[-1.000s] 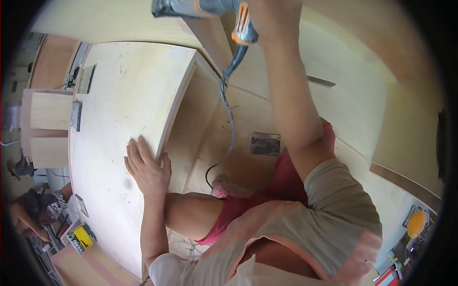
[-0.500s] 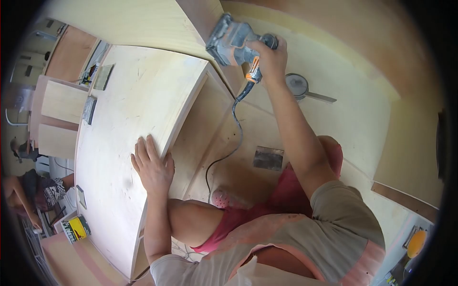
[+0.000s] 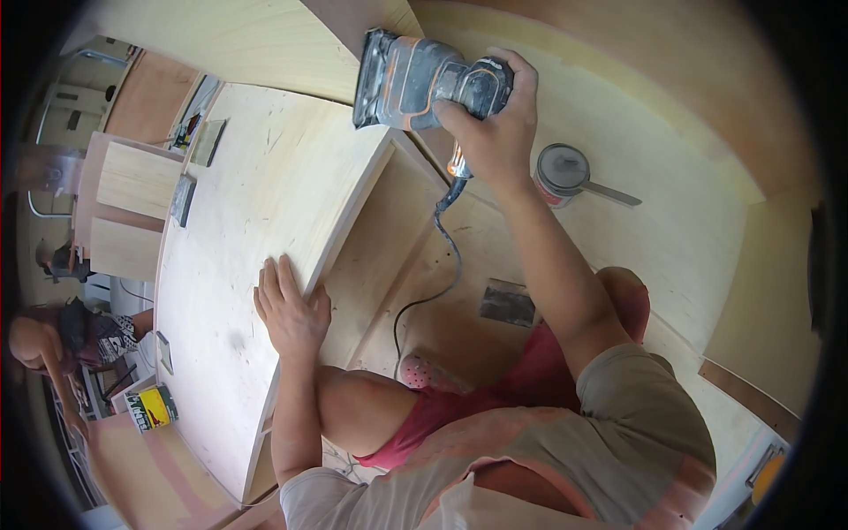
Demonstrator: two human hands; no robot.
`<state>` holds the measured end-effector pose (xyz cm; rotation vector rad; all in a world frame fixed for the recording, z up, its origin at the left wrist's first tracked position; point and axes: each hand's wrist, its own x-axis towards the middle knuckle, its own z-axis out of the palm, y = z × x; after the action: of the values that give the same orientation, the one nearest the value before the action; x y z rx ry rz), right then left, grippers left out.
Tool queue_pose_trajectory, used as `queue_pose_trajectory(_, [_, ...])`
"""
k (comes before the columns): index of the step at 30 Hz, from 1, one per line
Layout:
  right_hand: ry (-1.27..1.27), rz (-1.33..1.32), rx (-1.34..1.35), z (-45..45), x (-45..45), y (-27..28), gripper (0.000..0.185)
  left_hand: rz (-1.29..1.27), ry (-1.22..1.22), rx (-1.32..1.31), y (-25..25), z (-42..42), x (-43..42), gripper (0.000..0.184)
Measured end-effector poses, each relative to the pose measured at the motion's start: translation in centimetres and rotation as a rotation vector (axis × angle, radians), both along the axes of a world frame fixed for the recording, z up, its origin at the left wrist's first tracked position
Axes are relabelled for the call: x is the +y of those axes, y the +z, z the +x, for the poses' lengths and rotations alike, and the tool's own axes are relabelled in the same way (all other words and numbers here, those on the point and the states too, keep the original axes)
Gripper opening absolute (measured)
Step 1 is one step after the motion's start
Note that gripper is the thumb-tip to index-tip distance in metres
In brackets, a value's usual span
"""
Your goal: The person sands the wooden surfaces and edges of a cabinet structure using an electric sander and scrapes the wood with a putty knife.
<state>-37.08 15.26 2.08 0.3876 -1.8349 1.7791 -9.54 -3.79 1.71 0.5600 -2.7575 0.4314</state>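
Observation:
My right hand (image 3: 503,132) is wrapped round the rear body of a dusty grey-and-orange electric sander (image 3: 420,84). The sander's flat pad faces left, by the vertical wooden panel edge above the cabinet corner; whether it touches the wood I cannot tell. From its handle a dark cord (image 3: 455,238) runs down past my knee. My left hand (image 3: 291,309) lies flat, fingers stretched, on the pale plywood top (image 3: 256,194) near its edge, with the thumb over the side.
An open can (image 3: 563,168) with a flat blade across it stands right of my forearm. A dark sanding sheet (image 3: 508,302) lies below. Small blocks (image 3: 183,200) and a yellow-labelled box (image 3: 152,408) line the far side. Another person (image 3: 75,340) sits at the left.
The sander has moved slightly left and turned, its pad now facing left. My view has shifted a little; my left hand stays on the plywood.

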Motion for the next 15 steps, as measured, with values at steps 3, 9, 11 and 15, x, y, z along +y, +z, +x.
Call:
queue_pose_trajectory(3, [0.071, -0.085, -0.014, -0.6, 0.0, -0.7, 0.067, -0.009, -0.006, 0.013, -0.3, 0.0, -0.2, 0.075])
queue_pose_trajectory(9, [0.17, -0.489, -0.562, -4.3, 0.4, -5.5, 0.069, 0.068, -0.013, -0.041, 1.3, 0.3, 0.8, 0.074])
queue_pose_trajectory(11, [0.127, -0.465, -0.613, -4.7, 0.2, -8.9, 0.067, 0.111, -0.057, -0.041, 2.9, -0.1, 1.6, 0.071])
queue_pose_trajectory(15, [0.037, -0.476, -0.762, -4.9, -0.8, -14.8, 0.039, 0.982, -0.662, -0.114, 9.4, -0.1, 6.2, 0.047])
